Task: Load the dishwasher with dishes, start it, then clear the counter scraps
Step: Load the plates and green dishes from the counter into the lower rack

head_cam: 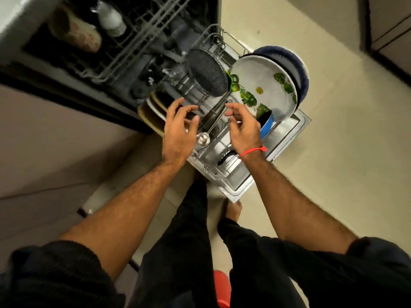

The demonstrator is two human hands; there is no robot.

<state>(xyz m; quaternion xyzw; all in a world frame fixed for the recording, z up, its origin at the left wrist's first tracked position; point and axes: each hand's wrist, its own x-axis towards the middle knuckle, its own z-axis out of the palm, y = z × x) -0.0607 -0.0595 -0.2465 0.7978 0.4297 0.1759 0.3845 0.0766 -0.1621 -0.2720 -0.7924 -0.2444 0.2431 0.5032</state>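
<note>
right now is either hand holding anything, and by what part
Nothing is clearly held: the left hand and right hand hover with loosely curled fingers over the lower rack.

Lower dishwasher rack, wire, pulled out over the open door, which hangs above pale floor tile. In it: white leaf-print plate on edge, dark blue plate just behind, steel pot on its side, ladle near the front. Upper rack carries a mug and a blurred white vessel.
</note>
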